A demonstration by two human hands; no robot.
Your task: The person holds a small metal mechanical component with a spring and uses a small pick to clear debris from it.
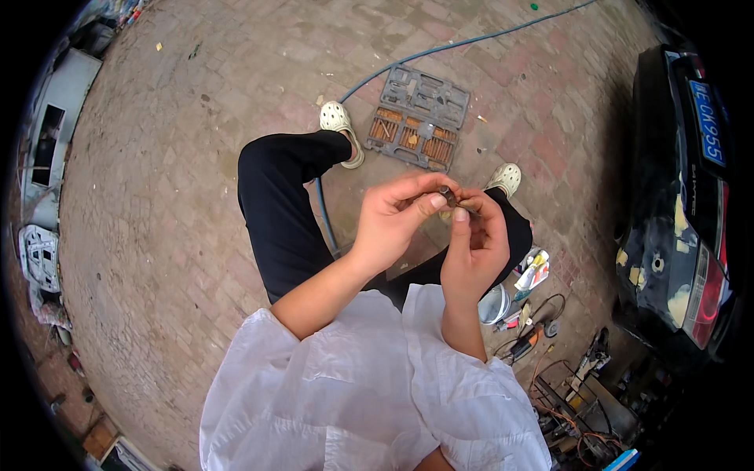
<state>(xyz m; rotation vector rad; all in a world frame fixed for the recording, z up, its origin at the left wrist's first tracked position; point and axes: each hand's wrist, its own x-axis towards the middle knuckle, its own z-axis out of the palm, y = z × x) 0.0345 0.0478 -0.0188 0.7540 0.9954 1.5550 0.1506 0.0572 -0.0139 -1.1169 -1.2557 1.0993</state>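
Small dark bit (449,195) pinched between both hands' fingers (437,201).

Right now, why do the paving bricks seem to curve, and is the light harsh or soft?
Head view: the fisheye lens bends the brick paving toward a black rim; daylight is soft, with faint shadows under the grey plastic tool case; the left hand and right hand, pinching a small dark metal part, are sharp; the black car's rear looks stretched at the edge.
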